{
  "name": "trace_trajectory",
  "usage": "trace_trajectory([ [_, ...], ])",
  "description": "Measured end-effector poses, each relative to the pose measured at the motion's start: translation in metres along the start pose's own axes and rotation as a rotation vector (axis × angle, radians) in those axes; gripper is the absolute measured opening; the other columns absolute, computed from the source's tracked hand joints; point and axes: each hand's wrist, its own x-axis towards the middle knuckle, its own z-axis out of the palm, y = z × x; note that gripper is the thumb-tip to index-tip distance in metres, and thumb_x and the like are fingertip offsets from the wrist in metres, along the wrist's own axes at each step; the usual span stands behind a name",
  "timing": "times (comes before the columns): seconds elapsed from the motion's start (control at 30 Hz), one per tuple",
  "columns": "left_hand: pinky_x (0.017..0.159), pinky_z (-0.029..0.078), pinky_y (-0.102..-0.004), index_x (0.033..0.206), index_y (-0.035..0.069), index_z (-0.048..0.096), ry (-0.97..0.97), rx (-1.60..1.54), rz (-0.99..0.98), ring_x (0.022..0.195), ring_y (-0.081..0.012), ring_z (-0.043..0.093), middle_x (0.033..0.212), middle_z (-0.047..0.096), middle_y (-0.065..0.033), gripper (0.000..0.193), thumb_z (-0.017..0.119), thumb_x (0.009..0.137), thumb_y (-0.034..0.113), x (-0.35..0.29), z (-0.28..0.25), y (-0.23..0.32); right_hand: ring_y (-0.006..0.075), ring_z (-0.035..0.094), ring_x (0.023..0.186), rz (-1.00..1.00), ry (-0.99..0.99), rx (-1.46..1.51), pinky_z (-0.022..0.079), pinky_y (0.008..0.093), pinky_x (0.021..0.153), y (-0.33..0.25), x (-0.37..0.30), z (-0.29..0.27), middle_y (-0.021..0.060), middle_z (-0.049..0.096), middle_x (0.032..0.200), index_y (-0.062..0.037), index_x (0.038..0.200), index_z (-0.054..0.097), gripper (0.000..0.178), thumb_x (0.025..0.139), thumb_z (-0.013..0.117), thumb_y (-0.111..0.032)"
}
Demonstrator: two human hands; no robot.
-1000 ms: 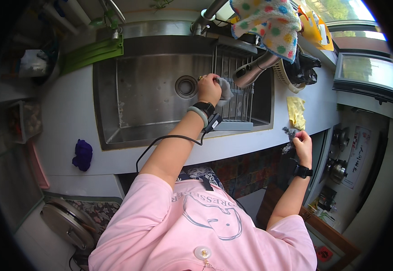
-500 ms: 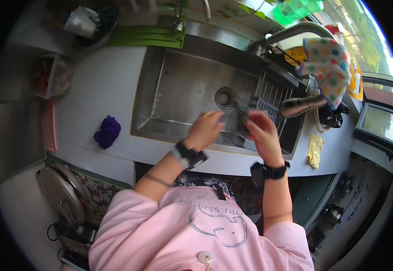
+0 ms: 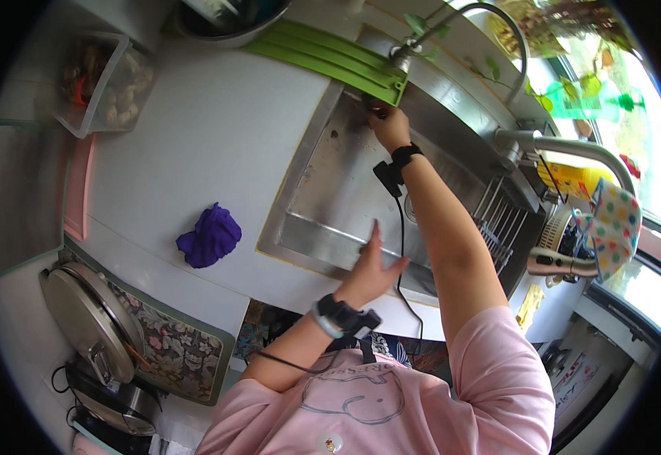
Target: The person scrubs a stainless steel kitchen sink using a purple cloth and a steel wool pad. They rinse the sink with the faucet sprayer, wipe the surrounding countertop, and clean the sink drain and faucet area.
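Observation:
My right hand (image 3: 390,127) reaches across the steel sink (image 3: 338,193) to its far corner, just below the end of a green ridged tray (image 3: 315,57). Its fingers are curled at a small dark thing, partly hidden, that I cannot make out. Over the sink's near edge, my left hand (image 3: 374,277) is open, with the thumb and fingers apart and nothing plainly held. Both wrists wear black bands with small devices, and a dark cord hangs from the right one. A crumpled purple cloth (image 3: 210,236) lies on the white counter, left of the sink.
A steel rack (image 3: 497,220) sits in the sink's right part, beside the curved faucet (image 3: 566,142) and a dotted cloth (image 3: 615,227). At far left stands a clear plastic bin (image 3: 110,91). A yellow cloth (image 3: 529,305) lies at right, and a green bottle (image 3: 585,102) by the window.
My right hand has gone from the sink's near right side, with a blurred dark thing, to its far left corner. My left hand stays near the front edge, fingers now spread. The view has shifted.

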Motion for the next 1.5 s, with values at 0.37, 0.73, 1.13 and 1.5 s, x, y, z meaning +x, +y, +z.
trace_trajectory([
  [0.37, 0.091, 0.046, -0.034, 0.154, 0.018, 0.016, -0.373, -0.679, -0.62, 0.124, -0.0159, 0.047, 0.142, 0.045, -0.0064, 0.06, 0.045, 0.104, 0.03, 0.012, 0.003, -0.008, 0.0387, 0.061, 0.096, -0.35, 0.136, -0.227, 0.051, 0.0461, 0.083, 0.011, 0.021, 0.071, 0.017, 0.063, 0.11, -0.0103, 0.106, 0.067, 0.023, 0.085, 0.06, -0.01],
  [0.73, 0.094, 0.046, -0.0353, 0.15, 0.019, 0.029, -0.508, -0.865, -0.74, 0.111, -0.012, 0.054, 0.133, 0.052, -0.0022, 0.051, 0.048, 0.103, 0.019, -0.029, -0.006, -0.005, 0.0329, 0.061, 0.098, -0.527, -0.464, 0.017, 0.052, 0.0388, 0.083, 0.015, -0.067, 0.093, 0.011, 0.062, 0.105, -0.0113, 0.101, 0.069, 0.023, 0.082, 0.061, -0.002],
  [1.13, 0.096, 0.046, -0.0358, 0.149, 0.014, 0.027, -0.514, -0.892, -0.701, 0.12, -0.0147, 0.051, 0.136, 0.05, -0.0056, 0.052, 0.049, 0.102, 0.02, -0.061, -0.006, -0.008, 0.027, 0.053, 0.107, -1.063, -0.934, -0.259, 0.048, 0.0357, 0.088, 0.006, -0.129, 0.109, 0.008, 0.055, 0.108, -0.015, 0.098, 0.07, 0.02, 0.081, 0.058, -0.013],
  [1.5, 0.098, 0.039, -0.036, 0.151, 0.011, 0.024, -0.799, -0.763, -0.681, 0.119, -0.0134, 0.045, 0.138, 0.046, -0.0065, 0.06, 0.053, 0.1, 0.024, -0.047, 0.078, 0.007, 0.0376, 0.059, 0.101, -0.214, -0.861, -0.7, 0.048, 0.044, 0.088, 0.103, -0.123, -0.055, 0.0164, 0.059, 0.104, -0.0086, 0.106, 0.059, 0.024, 0.084, 0.056, -0.016],
])
